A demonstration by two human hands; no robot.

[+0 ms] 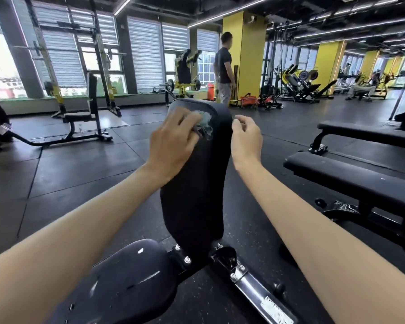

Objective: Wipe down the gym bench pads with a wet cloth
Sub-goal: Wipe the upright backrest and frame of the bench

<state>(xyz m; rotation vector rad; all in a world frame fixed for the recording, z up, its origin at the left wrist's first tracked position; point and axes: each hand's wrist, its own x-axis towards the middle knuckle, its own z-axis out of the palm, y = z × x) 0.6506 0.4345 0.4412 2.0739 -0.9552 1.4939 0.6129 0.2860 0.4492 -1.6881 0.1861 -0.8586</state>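
Note:
A black back pad [194, 183] of an incline bench stands raised in front of me, with the black seat pad [131, 277] below it. My left hand [173, 143] grips a small bunched cloth [200, 132], mostly hidden under the fingers, and presses it on the upper part of the back pad. A pale wet smear [205, 116] shows on the pad just beyond the fingers. My right hand [246, 136] hovers beside the pad's right edge with loosely curled fingers, holding nothing.
Two flat black benches [351, 176] stand close on the right. A seated press station [80, 115] is at the left. A person [223, 73] stands beyond the bench near a yellow pillar [243, 54]. Dark rubber floor [80, 164] surrounds the bench.

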